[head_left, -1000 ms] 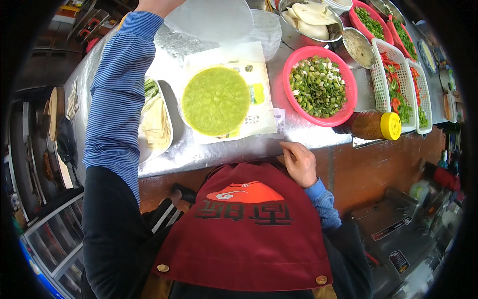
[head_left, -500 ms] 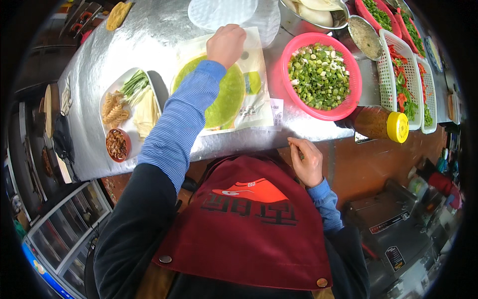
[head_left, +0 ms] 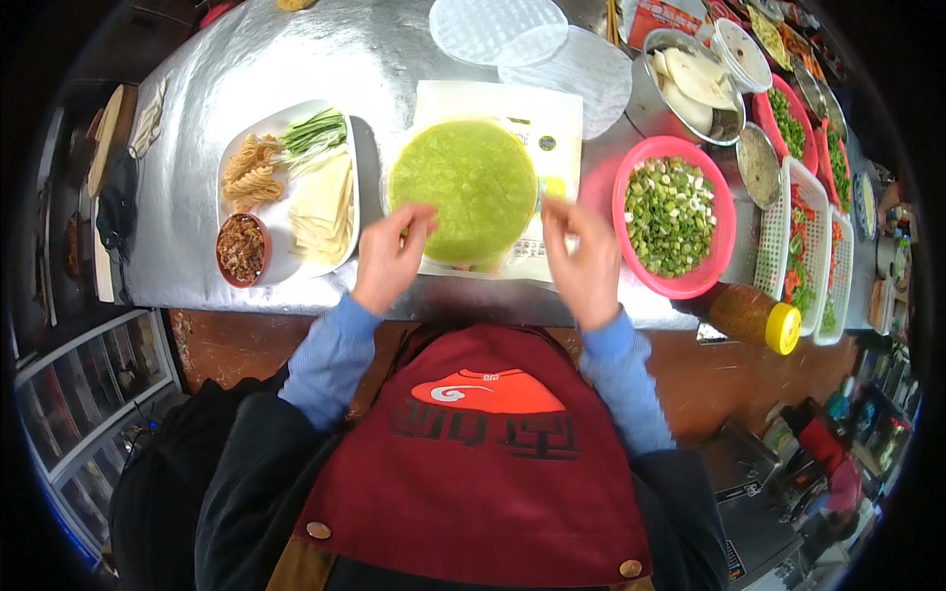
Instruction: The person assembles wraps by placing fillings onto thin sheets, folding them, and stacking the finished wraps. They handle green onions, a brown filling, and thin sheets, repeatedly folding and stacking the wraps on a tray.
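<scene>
A round green pancake-like sheet (head_left: 463, 177) lies flat on a printed paper bag (head_left: 567, 138) at the table's near side. My left hand (head_left: 389, 256) is at the sheet's lower left edge, fingers curled in a pinch. At its right side, over the bag, my right hand (head_left: 583, 258) has thumb and fingers drawn together. Both hands are slightly blurred, and anything between the fingertips is too small to make out. Left of them, a white plate (head_left: 279, 268) carries shredded cucumber (head_left: 315, 136), pale folded sheets (head_left: 323, 215), brown twisted strips (head_left: 251, 172) and a small red bowl (head_left: 243, 280) of dark filling.
A pink basin (head_left: 724, 236) of chopped scallions stands to the right. Beside it lies a yellow-lidded jar (head_left: 783, 328) near the table edge. Behind are a metal pot (head_left: 655, 113), white baskets (head_left: 774, 236) and translucent round sheets (head_left: 576, 79).
My left hand has come back from the far side of the green sheet to its near left edge. My right hand has risen from below the table edge to the sheet's right.
</scene>
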